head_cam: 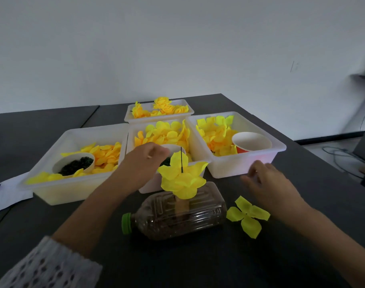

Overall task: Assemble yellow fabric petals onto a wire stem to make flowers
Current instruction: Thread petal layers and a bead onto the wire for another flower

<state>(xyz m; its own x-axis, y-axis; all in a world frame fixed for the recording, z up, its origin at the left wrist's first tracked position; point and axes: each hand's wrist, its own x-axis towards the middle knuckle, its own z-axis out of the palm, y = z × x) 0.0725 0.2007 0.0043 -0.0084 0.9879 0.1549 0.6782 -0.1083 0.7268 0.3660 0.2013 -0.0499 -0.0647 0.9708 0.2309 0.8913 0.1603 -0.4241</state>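
Between both hands (145, 156) (267, 179), untouched, stands the petalled wire stem (181, 161).

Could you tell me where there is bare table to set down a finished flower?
The dark table is bare in front of the bottle, between the two forearms, and behind the left tray. It is crowded between the bottle and the trays, and the loose petal piece lies right of the bottle.

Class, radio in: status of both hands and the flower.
Left hand over middle tub's cup; grip unclear. Right hand open, empty. Flower upright on bottle. Loose petal beside it.
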